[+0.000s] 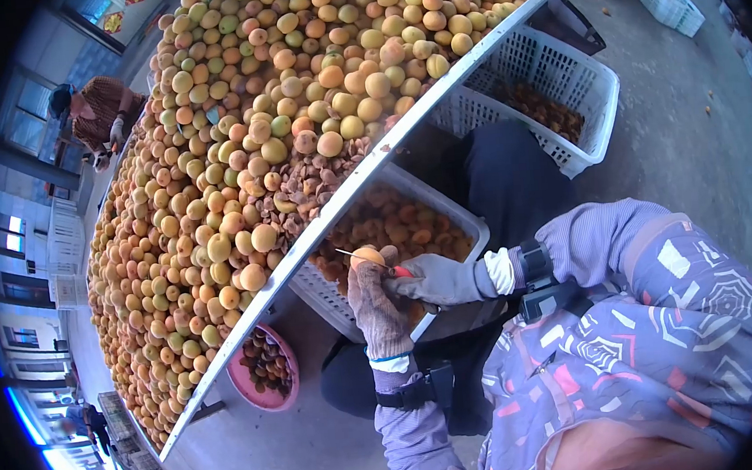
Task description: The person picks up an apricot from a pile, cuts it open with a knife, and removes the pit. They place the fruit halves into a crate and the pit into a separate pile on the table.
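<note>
My left hand, in a soiled knit glove, holds an apricot up at its fingertips. My right hand, in a grey glove, is closed round the red handle of a small knife. The knife's thin blade lies against the apricot and sticks out past it on the left. Both hands meet over a white plastic crate of apricot pieces, close to the table edge. Part of the knife handle is hidden in the right glove.
A metal-edged table carries a large heap of apricots, with brown pits near its edge. Below stand a pink basin and another white crate with fruit pieces. Another person works across the heap.
</note>
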`<state>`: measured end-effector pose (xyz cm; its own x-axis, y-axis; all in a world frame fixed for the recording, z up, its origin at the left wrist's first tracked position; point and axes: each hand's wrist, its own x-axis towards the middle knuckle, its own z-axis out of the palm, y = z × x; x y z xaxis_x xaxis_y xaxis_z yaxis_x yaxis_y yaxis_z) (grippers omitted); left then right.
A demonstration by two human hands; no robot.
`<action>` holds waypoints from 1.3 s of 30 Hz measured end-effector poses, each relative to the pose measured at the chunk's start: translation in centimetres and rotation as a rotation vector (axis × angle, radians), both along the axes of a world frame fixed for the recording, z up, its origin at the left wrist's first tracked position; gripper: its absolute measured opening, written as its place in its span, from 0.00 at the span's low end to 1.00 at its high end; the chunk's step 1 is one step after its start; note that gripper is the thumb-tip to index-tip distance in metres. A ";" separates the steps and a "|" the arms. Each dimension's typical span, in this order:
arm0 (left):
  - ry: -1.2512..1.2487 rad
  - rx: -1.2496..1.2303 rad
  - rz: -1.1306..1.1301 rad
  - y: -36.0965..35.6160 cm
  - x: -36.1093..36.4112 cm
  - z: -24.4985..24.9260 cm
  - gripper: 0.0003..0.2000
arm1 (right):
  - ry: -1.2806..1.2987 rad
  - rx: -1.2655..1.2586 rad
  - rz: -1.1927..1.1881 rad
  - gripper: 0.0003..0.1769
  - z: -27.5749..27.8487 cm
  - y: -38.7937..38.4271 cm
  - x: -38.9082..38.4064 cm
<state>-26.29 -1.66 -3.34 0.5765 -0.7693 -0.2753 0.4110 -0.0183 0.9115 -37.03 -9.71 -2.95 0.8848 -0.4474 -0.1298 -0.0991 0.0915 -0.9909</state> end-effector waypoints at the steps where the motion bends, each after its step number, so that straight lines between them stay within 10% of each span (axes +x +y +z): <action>1: 0.054 -0.032 0.042 0.0 0.0 0.0 0.16 | 0.049 0.036 0.001 0.21 0.4 -0.1 0.0; 10: -0.124 -0.028 0.118 -0.8 0.0 0.9 0.14 | 0.368 0.132 0.168 0.18 2.2 -1.2 0.1; 13: 0.015 -0.024 0.019 -0.4 0.2 -0.2 0.14 | -0.108 -0.108 -0.060 0.20 -2.2 0.6 0.9; 15: 0.412 -0.027 0.035 0.0 0.2 -0.6 0.20 | 0.010 -0.025 -0.016 0.20 -0.7 0.9 0.1; 26: -0.028 0.034 0.081 -0.7 -0.4 0.1 0.21 | 0.369 0.006 0.215 0.19 0.2 -0.7 0.1; 29: 0.272 0.066 0.117 -0.8 -0.3 0.0 0.21 | 0.011 -0.196 0.147 0.16 -0.4 0.4 0.0; 39: 0.181 -0.001 0.045 -0.2 -0.2 0.3 0.22 | 0.161 0.607 0.298 0.25 1.3 -0.3 -1.4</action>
